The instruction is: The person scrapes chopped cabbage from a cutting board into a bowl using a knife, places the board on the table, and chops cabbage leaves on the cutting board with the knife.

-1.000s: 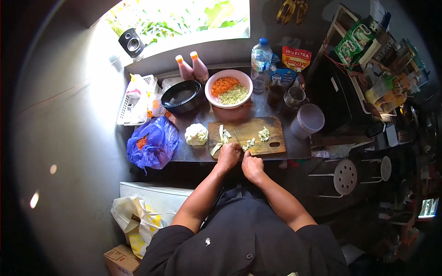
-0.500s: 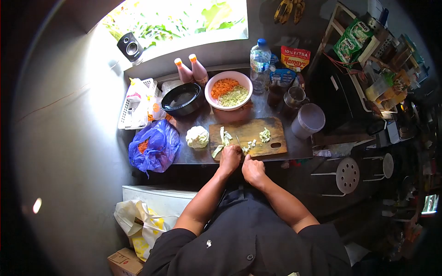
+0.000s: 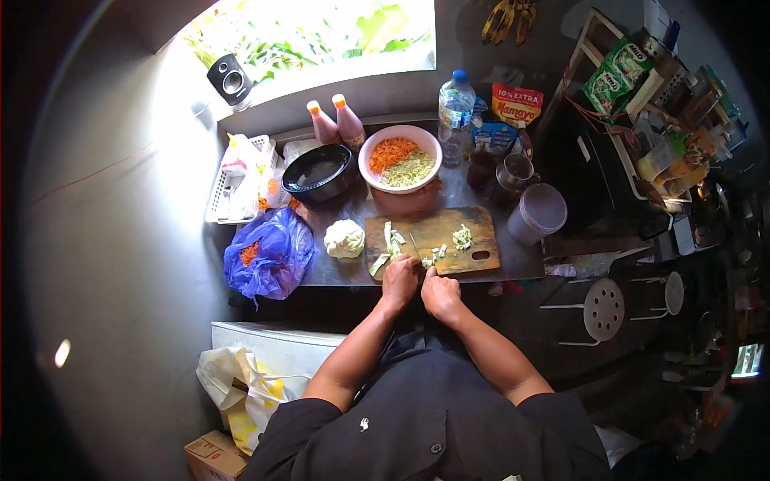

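Observation:
A wooden cutting board [image 3: 437,228] lies near the table's front edge. My left hand [image 3: 400,279] is closed at its lower edge, beside pale cabbage strips [image 3: 391,240]; what its fingers press is hidden. Just to its right, my right hand [image 3: 441,293] is closed, with a thin knife blade [image 3: 415,244] pointing up and away between the hands; its handle is hidden in the right hand. Small cut pieces [image 3: 435,255] lie right of the blade. A small pile of chopped cabbage [image 3: 462,237] sits further right. A cabbage head [image 3: 344,239] rests left of the board.
Behind the board stand a pink bowl [image 3: 400,183] of shredded carrot and cabbage, a black bowl [image 3: 318,172], a water bottle [image 3: 455,120] and two sauce bottles [image 3: 350,124]. A blue bag [image 3: 277,260] is at left, a lidded tub [image 3: 537,213] at right.
The view has shifted slightly. Both hands remain close together at the board's lower edge, with the blade between them; the food lies as before.

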`<act>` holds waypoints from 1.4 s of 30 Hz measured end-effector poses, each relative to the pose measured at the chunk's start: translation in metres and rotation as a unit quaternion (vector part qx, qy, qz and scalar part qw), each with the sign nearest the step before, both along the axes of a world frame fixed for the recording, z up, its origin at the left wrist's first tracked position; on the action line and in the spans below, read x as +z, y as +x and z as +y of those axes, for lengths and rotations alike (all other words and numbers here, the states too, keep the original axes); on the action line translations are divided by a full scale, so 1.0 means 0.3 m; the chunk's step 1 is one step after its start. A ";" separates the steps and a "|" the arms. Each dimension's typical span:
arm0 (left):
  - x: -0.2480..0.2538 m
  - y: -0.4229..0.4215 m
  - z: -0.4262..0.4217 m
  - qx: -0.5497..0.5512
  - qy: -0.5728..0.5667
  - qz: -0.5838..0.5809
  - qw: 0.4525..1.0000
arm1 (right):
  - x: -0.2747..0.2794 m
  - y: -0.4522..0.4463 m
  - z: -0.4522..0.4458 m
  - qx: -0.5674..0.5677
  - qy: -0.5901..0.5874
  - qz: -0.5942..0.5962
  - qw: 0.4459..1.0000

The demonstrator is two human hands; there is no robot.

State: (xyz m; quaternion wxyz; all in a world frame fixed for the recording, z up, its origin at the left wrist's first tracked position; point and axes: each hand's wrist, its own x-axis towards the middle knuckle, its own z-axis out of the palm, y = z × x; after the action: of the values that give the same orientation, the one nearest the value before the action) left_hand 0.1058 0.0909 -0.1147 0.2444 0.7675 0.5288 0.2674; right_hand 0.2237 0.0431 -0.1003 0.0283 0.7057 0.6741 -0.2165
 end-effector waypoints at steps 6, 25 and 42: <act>-0.021 -0.016 -0.012 -0.034 0.044 -0.018 0.998 | -0.019 -0.011 -0.019 -0.009 -0.020 -0.046 0.999; -0.012 -0.013 -0.008 0.007 0.004 -0.011 1.000 | -0.026 -0.017 -0.023 -0.018 -0.017 -0.012 1.000; -0.026 -0.031 -0.029 -0.009 0.033 0.004 0.999 | -0.009 -0.041 -0.028 -0.001 -0.053 -0.060 0.997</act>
State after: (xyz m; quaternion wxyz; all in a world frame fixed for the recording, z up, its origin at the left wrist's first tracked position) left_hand 0.0964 0.0823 -0.1225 0.2194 0.7808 0.5140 0.2793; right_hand 0.2113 0.0347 -0.1031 0.1058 0.7153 0.6582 -0.2094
